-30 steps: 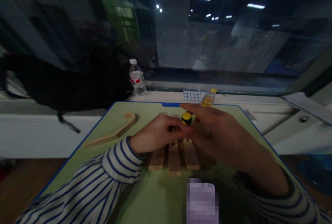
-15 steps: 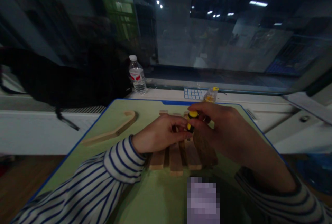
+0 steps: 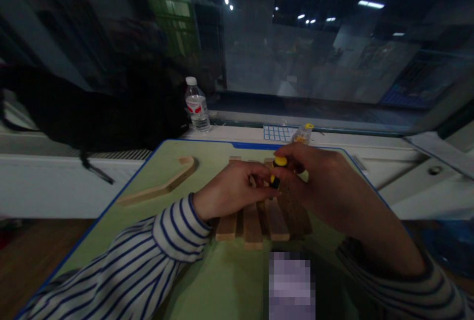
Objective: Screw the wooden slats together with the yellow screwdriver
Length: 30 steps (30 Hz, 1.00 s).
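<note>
One stubby yellow-and-black screwdriver [image 3: 276, 170], gripped by right hand [image 3: 318, 181] fingers; left hand [image 3: 229, 195] fingers pinched beside it.

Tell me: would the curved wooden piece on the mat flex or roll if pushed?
The curved wooden piece looks solid and lies flat on the green mat, so it is probably stiff and would slide, not roll. It looks thin, so likely light.

Green table [image 3: 222, 280]; slatted wood rack [image 3: 252, 223]; curved wood piece [image 3: 163, 186].

A stubby yellow-and-black screwdriver [image 3: 278, 164] is standing nearly upright, tipping slightly right, over the far end of a pale wooden slatted panel [image 3: 252, 223], which is lying flat, slats running lengthwise away.
</note>
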Available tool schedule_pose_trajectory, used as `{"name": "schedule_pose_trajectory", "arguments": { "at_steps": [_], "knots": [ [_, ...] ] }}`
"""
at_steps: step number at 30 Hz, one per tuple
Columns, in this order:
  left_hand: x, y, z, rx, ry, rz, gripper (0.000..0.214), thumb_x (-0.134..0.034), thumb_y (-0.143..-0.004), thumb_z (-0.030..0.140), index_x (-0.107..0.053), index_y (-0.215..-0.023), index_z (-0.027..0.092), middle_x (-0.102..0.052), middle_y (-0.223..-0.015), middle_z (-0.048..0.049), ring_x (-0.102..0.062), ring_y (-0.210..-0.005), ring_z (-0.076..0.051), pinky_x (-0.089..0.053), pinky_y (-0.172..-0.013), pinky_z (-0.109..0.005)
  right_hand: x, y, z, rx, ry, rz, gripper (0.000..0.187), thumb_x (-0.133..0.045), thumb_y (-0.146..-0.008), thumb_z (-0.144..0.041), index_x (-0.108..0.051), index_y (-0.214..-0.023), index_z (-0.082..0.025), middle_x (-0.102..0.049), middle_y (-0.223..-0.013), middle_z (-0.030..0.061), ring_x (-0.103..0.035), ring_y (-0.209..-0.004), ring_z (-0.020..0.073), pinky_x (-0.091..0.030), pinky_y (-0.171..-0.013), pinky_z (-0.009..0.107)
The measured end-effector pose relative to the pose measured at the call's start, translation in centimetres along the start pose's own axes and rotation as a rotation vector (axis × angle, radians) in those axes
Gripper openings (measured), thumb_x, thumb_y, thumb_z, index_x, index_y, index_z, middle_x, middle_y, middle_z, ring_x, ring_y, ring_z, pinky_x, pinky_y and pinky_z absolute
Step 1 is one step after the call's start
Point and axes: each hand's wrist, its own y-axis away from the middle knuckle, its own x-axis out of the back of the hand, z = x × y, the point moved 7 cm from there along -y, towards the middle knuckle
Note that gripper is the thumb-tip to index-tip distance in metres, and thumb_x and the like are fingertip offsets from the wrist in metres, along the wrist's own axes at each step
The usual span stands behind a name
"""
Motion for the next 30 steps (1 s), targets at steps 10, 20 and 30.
{"name": "schedule_pose_trajectory", "arguments": {
  "at_steps": [10,20,30],
  "knots": [
    [-0.16,0.02,0.52,-0.029,-0.024,-0.025,0.017,-0.063,-0.086,0.028,-0.072,-0.096,0.016,-0.069,-0.08,0.0,-0.059,-0.071,-0.012,-0.041,-0.065,-0.022,0.13,0.24,0.16,-0.001,0.037,0.007,0.012,-0.06,-0.087,-0.027,-0.061,-0.093,-0.017,-0.068,-0.074,0.001,-0.062,-0.062,0.0152,-0.038,-0.056,0.025],
    [-0.37,0.12,0.91,-0.067,-0.079,-0.097,0.019,-0.059,-0.089,0.025,-0.071,-0.1,0.016,-0.065,-0.077,0.0004,-0.056,-0.07,-0.012,-0.04,-0.065,-0.022,0.12,0.21,0.18,-0.027,0.046,0.009,0.016,-0.06,-0.087,-0.033,-0.059,-0.088,-0.017,-0.067,-0.072,0.0013,-0.062,-0.06,0.0151,-0.039,-0.054,0.025],
    [-0.44,0.15,0.91,-0.067,-0.044,-0.145,0.019,-0.056,-0.089,0.024,-0.069,-0.101,0.016,-0.067,-0.085,-0.0012,-0.059,-0.077,-0.014,-0.042,-0.071,-0.023,0.15,0.34,0.05,-0.05,0.07,-0.018,0.016,-0.059,-0.087,-0.034,-0.054,-0.085,-0.019,-0.065,-0.07,0.0012,-0.059,-0.057,0.0148,-0.036,-0.053,0.025]
  ]
}}
